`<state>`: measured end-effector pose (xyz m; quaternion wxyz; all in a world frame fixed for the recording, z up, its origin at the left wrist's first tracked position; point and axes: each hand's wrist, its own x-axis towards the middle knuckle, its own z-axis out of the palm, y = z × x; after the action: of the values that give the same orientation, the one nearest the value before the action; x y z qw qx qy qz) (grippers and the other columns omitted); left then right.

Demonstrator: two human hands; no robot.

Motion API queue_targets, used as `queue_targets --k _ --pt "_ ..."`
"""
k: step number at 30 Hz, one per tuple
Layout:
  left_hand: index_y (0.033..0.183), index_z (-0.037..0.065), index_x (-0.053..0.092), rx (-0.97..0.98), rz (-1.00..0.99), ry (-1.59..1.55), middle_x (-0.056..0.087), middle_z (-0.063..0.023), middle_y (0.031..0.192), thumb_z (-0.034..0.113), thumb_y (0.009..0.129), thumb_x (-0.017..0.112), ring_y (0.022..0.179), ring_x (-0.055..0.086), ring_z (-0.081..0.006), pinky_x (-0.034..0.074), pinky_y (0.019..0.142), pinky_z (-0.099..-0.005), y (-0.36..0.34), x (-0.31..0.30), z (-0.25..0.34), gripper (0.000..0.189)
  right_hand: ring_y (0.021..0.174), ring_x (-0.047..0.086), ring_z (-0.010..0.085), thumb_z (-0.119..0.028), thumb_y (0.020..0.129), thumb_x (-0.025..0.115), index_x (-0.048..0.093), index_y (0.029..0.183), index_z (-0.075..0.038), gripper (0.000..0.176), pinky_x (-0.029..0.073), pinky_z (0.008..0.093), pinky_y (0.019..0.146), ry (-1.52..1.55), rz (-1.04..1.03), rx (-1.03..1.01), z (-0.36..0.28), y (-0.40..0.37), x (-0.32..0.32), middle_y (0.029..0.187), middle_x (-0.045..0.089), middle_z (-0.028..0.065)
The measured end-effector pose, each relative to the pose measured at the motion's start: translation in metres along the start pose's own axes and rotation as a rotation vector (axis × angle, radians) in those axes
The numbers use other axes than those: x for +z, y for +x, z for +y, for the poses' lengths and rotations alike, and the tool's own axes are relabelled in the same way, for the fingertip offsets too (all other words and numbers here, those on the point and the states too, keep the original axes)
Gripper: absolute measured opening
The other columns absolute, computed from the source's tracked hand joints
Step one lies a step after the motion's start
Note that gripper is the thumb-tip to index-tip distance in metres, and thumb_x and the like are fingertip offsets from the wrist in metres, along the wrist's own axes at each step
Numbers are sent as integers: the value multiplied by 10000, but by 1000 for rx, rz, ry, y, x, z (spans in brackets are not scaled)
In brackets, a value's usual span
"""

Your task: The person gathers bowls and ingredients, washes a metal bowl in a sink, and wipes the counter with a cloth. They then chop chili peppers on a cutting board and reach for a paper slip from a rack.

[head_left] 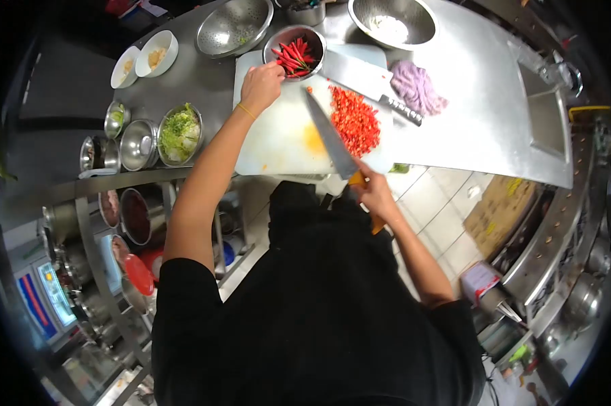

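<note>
Chilies [295, 55] grasped by left hand [261, 84], right hand [374, 195] gripping knife [329, 135] (chopped pile [356, 123], cleaver [357, 73] alongside)

Strong fisheye view: black corners, edges bent and smeared. Overhead light falls bright on the steel desk [468, 101], which glares pale; the lower half stays dim, details soft.

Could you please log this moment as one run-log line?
left hand at whole chilies in bowl | right hand gripping knife over cutting board | chopped chilies beside blade
</note>
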<state>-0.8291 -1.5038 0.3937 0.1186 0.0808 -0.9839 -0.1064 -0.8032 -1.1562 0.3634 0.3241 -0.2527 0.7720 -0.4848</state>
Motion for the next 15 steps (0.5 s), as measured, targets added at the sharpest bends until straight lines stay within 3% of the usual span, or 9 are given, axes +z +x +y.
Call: queue_targets --k 2,4,9,11,12,14,15 --pt "813 75 630 -19 -28 -43 586 -65 840 109 749 631 787 588 -255 406 715 -383 -16 -2 -2 72 540 574 146 74 743 559 414 1290 0 570 471 286 510 -24 -1 70 -13 -6 -14 802 610 139" --pt "820 74 625 27 24 -36 586 -63 842 94 756 620 805 585 -250 409 695 -381 -13 -10 -4 67 554 602 242 11 738 594 432 1254 15 541 478 337 568 96 17 156 -24 -8 -19 690 604 161" --pt "864 82 615 -43 108 -105 584 -83 838 100 732 638 863 582 -292 439 728 -420 26 -15 -1 135 496 588 189 -24 761 605 421 1237 23 513 483 314 499 121 17 217 -41 -4 -15 686 606 154" --pt "925 39 583 -364 433 -58 602 -151 865 83 690 647 838 604 -320 462 777 -415 48 10 -20 248 487 585 180 -38 771 609 418 1231 25 502 483 306 479 68 27 215 -51 3 -13 688 608 150" --pt "925 39 583 -367 444 -72 602 -151 865 83 690 647 838 604 -320 462 777 -415 53 25 -34 248 476 572 162 -32 781 601 411 1231 23 491 461 289 449 92 34 274 -57 2 -9 682 600 125" --pt "947 -19 545 -766 125 -478 614 -195 835 42 662 617 721 632 -298 519 663 -395 53 31 -45 300 466 558 145 -25 791 593 404 1230 21 480 440 272 420 101 31 337 -60 4 -1 677 591 99" --pt "904 -43 541 -859 29 -729 620 -159 784 1 663 588 611 619 -226 521 505 -333 46 37 -49 249 455 551 142 -35 793 602 413 1207 21 458 433 271 413 124 59 340 -54 6 5 674 592 98"
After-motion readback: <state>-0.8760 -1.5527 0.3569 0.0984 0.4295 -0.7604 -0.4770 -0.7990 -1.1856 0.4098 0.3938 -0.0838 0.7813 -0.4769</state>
